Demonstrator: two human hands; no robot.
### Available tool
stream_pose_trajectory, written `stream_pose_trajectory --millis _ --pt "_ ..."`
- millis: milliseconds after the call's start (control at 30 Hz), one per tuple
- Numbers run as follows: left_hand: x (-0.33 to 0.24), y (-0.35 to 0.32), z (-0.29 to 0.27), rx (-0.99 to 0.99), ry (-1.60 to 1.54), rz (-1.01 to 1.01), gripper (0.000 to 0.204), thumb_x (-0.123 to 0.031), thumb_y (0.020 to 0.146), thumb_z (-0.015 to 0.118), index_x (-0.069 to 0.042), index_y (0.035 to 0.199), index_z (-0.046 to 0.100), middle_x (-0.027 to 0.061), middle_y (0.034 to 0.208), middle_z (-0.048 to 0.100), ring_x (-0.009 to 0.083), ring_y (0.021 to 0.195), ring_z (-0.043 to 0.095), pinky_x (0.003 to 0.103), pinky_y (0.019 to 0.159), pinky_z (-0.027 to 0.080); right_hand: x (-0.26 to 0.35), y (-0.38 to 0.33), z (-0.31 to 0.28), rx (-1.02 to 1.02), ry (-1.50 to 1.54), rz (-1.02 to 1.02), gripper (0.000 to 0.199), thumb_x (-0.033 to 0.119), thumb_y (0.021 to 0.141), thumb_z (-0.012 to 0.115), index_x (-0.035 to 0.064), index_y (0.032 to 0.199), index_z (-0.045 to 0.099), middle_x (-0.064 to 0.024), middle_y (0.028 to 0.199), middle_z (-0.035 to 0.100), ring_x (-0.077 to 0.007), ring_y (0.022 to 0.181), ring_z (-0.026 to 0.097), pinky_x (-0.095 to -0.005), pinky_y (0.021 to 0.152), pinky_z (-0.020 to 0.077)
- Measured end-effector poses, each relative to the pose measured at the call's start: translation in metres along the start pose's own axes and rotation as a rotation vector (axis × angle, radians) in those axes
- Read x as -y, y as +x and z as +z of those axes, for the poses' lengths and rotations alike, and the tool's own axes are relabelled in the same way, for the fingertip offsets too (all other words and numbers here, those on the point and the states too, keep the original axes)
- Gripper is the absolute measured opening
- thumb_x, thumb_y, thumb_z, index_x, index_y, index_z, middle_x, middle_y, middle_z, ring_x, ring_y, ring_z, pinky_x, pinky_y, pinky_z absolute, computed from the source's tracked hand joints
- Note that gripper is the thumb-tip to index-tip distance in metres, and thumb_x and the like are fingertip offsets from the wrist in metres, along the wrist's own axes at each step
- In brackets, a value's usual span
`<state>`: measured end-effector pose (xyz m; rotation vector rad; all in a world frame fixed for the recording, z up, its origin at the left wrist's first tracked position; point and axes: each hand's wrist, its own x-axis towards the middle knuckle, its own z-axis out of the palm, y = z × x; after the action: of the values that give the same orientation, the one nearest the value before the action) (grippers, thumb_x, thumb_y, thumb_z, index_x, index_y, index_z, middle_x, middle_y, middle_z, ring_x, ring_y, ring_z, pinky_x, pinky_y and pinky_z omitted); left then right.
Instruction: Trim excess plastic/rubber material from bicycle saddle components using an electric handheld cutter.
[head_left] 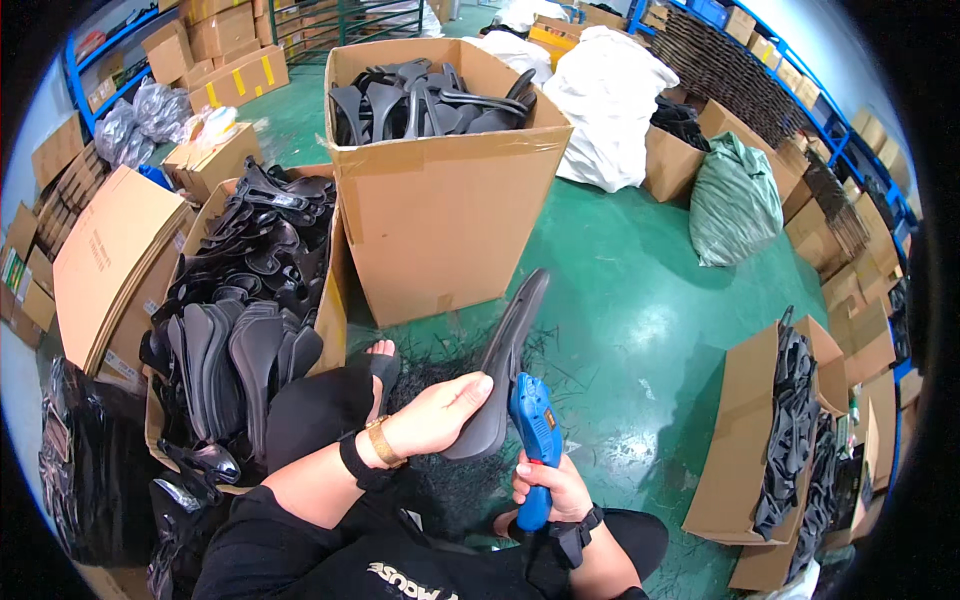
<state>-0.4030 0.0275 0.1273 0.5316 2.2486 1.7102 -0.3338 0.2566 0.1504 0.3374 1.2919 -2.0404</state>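
Observation:
A black bicycle saddle is tilted upright in front of me, its narrow nose pointing up and away. My left hand is closed on its wide rear part, thumb on top. In my right hand I grip the handle of a blue handheld power tool. The tool's head is up against the saddle's right edge; its working tip is hidden behind the saddle. On my left, a carton holds a row of black saddles and many glossy black saddle parts.
A tall carton full of black saddles stands ahead. Black trimmings litter the green floor below my hands. At right, an open carton holds black parts. A green sack and white sacks stand farther back.

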Motion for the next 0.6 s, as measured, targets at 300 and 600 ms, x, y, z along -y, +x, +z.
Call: stream_pose_trajectory --millis 300,600 --pt "-0.008 -0.01 0.012 0.11 -0.149 0.013 0.041 -0.038 0.102 0.035 -0.002 0.107 0.055 -0.0003 0.09 0.057 0.0076 0.084 0.05 0.026 0.08 0.044 0.002 0.008 0.0 -0.058 0.014 -0.074 0.017 0.01 0.08 0.068 0.0055 0.087 0.053 -0.0033 0.066 0.051 -0.015 0.059 0.054 -0.0291 0.054 0.0476" --pt "-0.033 -0.022 0.015 0.101 -0.228 -0.008 0.039 -0.036 0.102 0.036 -0.001 0.108 0.054 0.0 0.09 0.057 0.0072 0.085 0.049 0.025 0.08 0.043 0.018 0.009 -0.008 -0.009 0.195 -0.242 0.016 0.013 0.081 0.066 0.0087 0.084 0.052 0.0021 0.064 0.042 -0.0121 0.059 0.046 -0.0276 0.054 0.0426"
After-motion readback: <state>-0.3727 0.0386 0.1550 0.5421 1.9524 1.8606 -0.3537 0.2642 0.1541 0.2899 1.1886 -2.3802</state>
